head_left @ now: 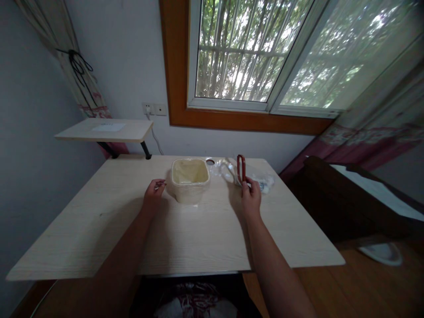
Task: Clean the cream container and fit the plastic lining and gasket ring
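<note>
My right hand (251,196) grips the lower end of a reddish-brown loop (241,168), a long, narrow ring held upright above the desk; it looks like a strap or handle. Behind that hand lies crumpled clear plastic (266,182). Just left of a cream-coloured, rounded-square bin (190,194) is my left hand (154,190), its fingers curled together. Whether anything small is between those fingers cannot be made out. The bin stands upright with its opening facing up, and a sheer clear film seems to surround its lower part.
The pale wooden desk (198,238) has a cable hole (210,162) near its back edge. At the back left, a raised shelf (109,129) on black legs carries a white paper. A wall socket (154,109) with a cord, a window, and curtains are beyond.
</note>
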`<state>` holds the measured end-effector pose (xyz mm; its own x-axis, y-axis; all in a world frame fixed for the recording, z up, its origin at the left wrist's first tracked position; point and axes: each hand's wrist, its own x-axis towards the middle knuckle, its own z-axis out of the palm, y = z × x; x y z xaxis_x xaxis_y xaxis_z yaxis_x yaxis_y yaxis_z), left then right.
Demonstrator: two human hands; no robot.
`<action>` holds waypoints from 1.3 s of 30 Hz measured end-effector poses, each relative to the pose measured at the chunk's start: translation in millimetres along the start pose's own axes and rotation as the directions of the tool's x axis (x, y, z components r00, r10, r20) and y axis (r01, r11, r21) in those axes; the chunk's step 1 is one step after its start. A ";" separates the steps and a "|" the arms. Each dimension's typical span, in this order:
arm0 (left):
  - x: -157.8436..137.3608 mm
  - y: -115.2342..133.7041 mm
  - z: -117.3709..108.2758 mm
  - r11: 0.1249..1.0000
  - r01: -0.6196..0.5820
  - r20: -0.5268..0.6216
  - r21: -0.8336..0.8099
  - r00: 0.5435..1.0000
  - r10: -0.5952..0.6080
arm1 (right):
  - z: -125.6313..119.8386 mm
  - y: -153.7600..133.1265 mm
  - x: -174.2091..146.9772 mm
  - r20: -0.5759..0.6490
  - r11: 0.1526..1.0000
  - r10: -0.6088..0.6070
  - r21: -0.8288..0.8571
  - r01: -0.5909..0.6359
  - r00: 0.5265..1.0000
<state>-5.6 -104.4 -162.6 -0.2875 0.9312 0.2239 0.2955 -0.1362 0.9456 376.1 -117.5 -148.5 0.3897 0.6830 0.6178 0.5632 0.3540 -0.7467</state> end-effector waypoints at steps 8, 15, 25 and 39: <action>0.6 -3.8 0.6 1.000 -0.012 -0.005 0.002 1.000 0.012 | 3.5 -8.6 -6.1 0.154 0.985 -0.170 0.013 0.170 0.973; -2.4 -1.1 1.3 0.999 0.016 -0.004 -0.035 1.000 -0.016 | 10.8 -11.6 -13.6 0.425 0.968 -0.205 -0.044 0.246 0.882; -5.9 0.5 2.6 0.999 -0.041 -0.013 0.026 0.999 0.042 | 15.6 -12.6 -19.1 0.624 0.935 -0.153 -0.159 0.316 0.767; -6.0 0.4 4.0 0.997 -0.055 0.010 0.062 0.998 0.054 | 14.2 -1.4 -15.6 0.503 0.971 -0.193 -0.026 0.238 0.842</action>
<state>-0.1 -108.7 -164.5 -0.2617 0.9259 0.2724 0.3667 -0.1657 0.9155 358.9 -119.6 -160.5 -0.1468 0.8286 0.5403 0.6583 0.4895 -0.5719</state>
